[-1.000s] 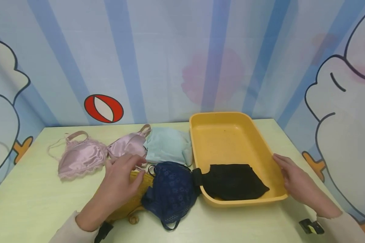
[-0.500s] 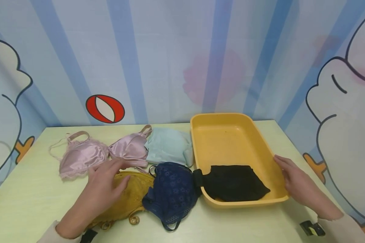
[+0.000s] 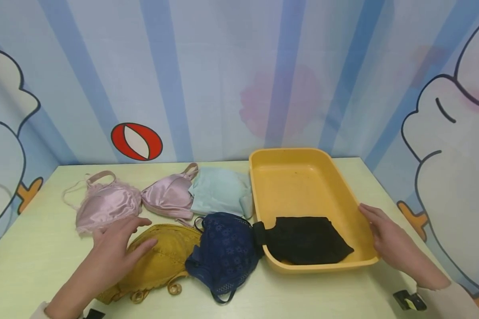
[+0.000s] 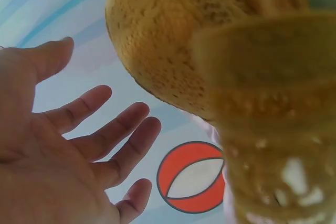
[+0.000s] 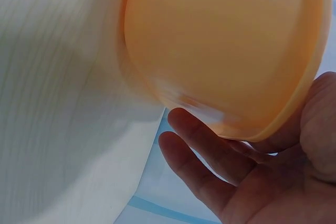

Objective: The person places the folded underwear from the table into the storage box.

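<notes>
My left hand (image 3: pixel 115 248) hovers at the left end of a mustard-yellow bra (image 3: pixel 163 252), fingers spread and holding nothing. In the left wrist view, the palm and spread fingers (image 4: pixel 123 142) stand apart from the mustard fabric (image 4: pixel 157 40). A navy lace bra (image 3: pixel 227 252) lies right of the mustard one, against the yellow tray (image 3: pixel 293 188). My right hand (image 3: pixel 395 243) rests on the tray's right rim; the right wrist view shows its fingers (image 5: pixel 202 156) fairly straight beside the outer wall. A black folded garment (image 3: pixel 309 239) lies in the tray's near end, one end over the left rim.
A pink satin bra (image 3: pixel 111 206) is spread at the back left of the pale table (image 3: pixel 36 248). Beside the tray lies a mint-green folded garment (image 3: pixel 221 192). A printed striped curtain (image 3: pixel 207 79) stands behind the table's far edge.
My left hand has moved left and toward me across the mustard bra, uncovering more of it. My right hand stays at the tray's rim, and the garments lie as before.
</notes>
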Available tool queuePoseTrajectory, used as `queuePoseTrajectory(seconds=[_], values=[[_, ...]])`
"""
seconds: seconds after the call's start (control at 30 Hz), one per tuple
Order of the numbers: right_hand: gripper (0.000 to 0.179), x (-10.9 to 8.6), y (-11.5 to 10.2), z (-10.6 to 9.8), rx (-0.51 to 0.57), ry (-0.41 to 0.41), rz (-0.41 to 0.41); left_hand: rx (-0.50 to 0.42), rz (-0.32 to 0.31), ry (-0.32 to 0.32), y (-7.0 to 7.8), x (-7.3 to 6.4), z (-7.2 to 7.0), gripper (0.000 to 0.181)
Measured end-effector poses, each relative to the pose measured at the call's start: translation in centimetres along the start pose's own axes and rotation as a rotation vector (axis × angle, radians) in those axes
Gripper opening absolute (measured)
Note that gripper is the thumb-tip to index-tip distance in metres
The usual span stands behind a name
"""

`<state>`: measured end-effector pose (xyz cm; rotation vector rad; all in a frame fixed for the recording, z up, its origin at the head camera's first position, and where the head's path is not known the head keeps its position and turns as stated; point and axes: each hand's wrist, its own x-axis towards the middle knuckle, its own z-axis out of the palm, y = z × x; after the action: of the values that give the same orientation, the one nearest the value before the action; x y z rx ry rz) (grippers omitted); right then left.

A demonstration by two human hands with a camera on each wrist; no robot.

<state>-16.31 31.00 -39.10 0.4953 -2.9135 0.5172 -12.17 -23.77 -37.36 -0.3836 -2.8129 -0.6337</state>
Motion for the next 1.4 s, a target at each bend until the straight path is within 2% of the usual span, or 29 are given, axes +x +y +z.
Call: queuePoseTrajectory(seconds=[0.23, 0.47, 0.63, 0.73, 0.93, 1.13, 1.4], values=[[0.044, 0.1, 0.1, 0.0, 0.007, -0.006, -0.004, 0.0, -0.04, -0.086, -0.9, -0.4, 0.0, 0.057], [0.044, 0.0, 0.1, -0.1, 0.009, -0.002, -0.004, 0.014, -0.105, -0.245, -2.0, -0.7, 0.1, 0.082], [0.045, 0.0, 0.1, -0.1, 0.004, -0.009, 0.005, 0.004, -0.125, -0.342, -2.7, -0.7, 0.4, 0.088], [0.045, 0.0, 0.0, -0.1, 0.0, -0.011, 0.012, 0.005, -0.128, -0.377, -3.0, -0.7, 0.6, 0.09], [0.045, 0.0, 0.0, -0.1, 0.005, -0.019, 0.022, -0.007, -0.108, -0.367, -3.2, -0.8, 1.0, 0.085], [0.045, 0.0, 0.0, 0.0, -0.009, 0.009, -0.002, -0.033, -0.099, -0.347, -3.2, -0.9, 1.2, 0.08], [0.043, -0.1, -0.2, 0.0, -0.007, 0.01, -0.019, -0.083, -0.074, -0.299, -3.3, -1.0, 1.1, 0.074]])
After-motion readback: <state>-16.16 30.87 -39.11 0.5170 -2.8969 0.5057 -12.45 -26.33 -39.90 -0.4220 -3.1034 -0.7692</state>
